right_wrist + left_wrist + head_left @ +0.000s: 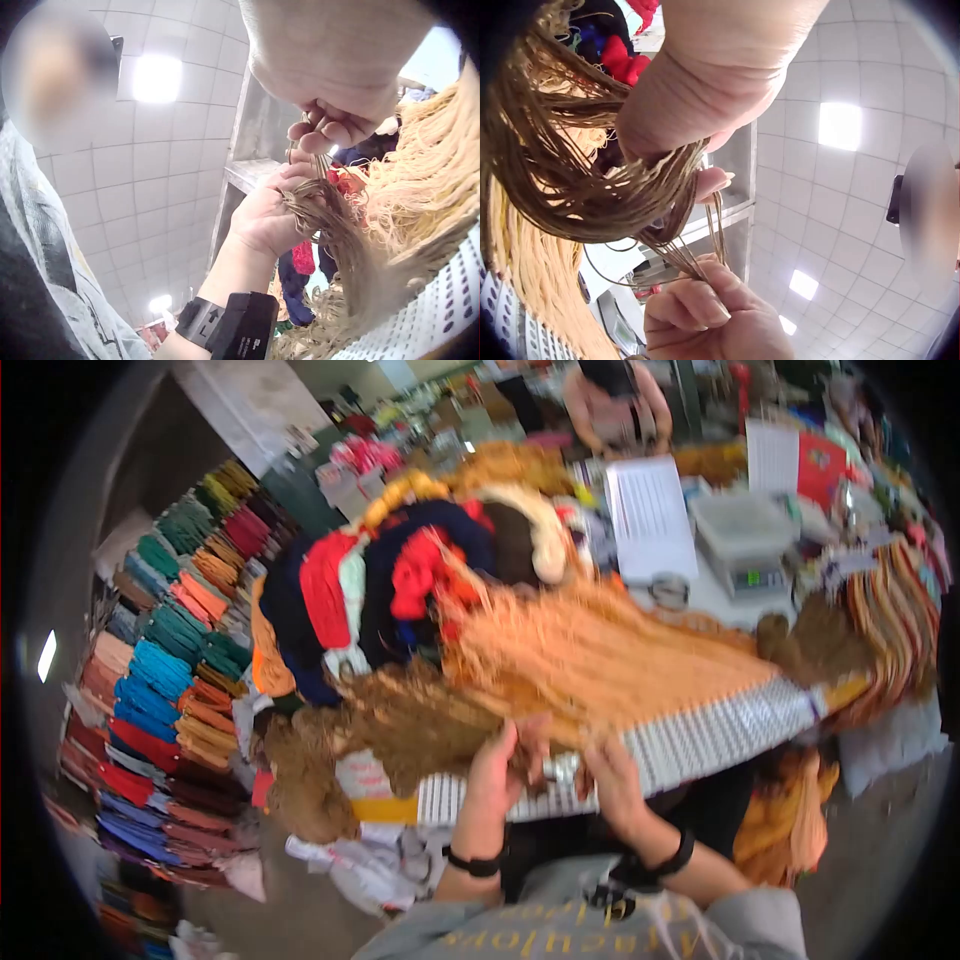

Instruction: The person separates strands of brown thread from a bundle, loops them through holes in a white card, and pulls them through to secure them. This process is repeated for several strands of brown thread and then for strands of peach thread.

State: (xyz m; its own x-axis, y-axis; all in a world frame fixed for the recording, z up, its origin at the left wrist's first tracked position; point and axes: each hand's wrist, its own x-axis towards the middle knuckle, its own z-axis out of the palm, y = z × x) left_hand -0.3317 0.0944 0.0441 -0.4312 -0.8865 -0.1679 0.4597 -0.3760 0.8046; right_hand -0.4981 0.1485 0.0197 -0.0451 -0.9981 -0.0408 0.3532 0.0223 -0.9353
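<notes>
My left hand (490,775) grips a looped bundle of brown thread (592,195), which drapes over its fingers. Beside it, my right hand (617,785) pinches a few strands drawn out from that bundle, as the left wrist view shows between thumb and fingertips (714,300). In the right wrist view the strands run taut from the brown loop in the left palm (262,214) up to the right fingers (322,135). Under and beyond both hands is a white perforated strip (710,735), with a row of peach threads (620,650) hanging from its holes.
More brown thread (420,725) lies left of the hands. Heaped navy, red and cream yarn (325,590) stands behind. Scissors (668,590), a printed sheet (650,520) and a digital scale (745,545) sit at the back right. A rack of coloured skeins (160,670) fills the left side.
</notes>
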